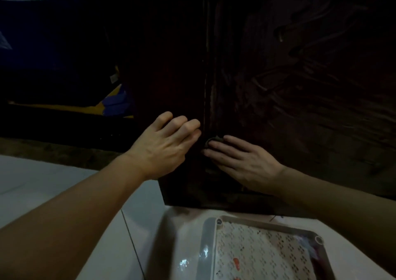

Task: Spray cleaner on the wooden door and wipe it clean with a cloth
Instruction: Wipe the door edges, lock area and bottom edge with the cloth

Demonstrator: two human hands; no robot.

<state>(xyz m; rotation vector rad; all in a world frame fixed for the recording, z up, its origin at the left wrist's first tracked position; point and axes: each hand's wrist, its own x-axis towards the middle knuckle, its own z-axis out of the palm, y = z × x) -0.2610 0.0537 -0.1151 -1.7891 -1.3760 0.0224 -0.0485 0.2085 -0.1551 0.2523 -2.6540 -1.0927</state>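
Dim light; the dark wooden door (289,82) fills our view from 12 to 3 o'clock, its lower corner standing on the pale tiled floor (42,194). Our right hand (242,161) lies flat low on the door, fingers straight and close together, pressing a small dark cloth (212,141) that peeks out at the fingertips. Our left hand (165,144), at 9 o'clock of the right, curls its fingers round the door's edge; a perforated grey tray (263,256) sits at 6 o'clock.
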